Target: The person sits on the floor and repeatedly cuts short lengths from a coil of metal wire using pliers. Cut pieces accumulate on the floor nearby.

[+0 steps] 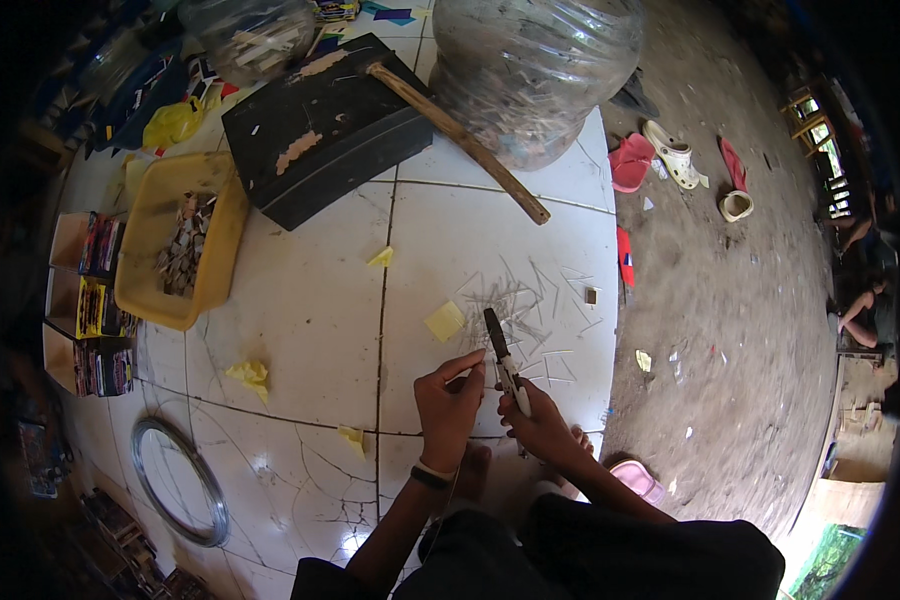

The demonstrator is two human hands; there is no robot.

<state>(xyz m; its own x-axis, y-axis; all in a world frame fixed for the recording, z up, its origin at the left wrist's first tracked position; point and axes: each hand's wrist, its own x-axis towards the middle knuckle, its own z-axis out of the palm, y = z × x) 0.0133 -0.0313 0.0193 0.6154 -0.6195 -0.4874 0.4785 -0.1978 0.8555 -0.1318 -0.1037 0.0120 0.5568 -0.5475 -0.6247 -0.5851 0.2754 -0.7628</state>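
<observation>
My right hand (pixel 542 424) is closed around a pair of pliers (pixel 504 352) with dark jaws and pale handles, its tip pointing away from me. Just left of it, my left hand (pixel 448 408) pinches a thin wire, which shows faintly as a pale line below the palm; its end at the fingertips is too fine to make out. Beyond both hands, many short thin wire pieces (pixel 515 308) lie scattered on the white tiles. A yellow paper square (pixel 444 321) touches the left side of that scatter, and a small brown block (pixel 591 296) sits at its right.
A hammer (pixel 460 140) rests across a black box (pixel 320 130). Behind stands a large clear plastic container (pixel 535 80). At left are a yellow bin (pixel 232 235) of small pieces, card-filled boxes (pixel 62 300) and a wire coil (pixel 146 485). Shoes (pixel 670 155) lie on the floor past the tiled edge.
</observation>
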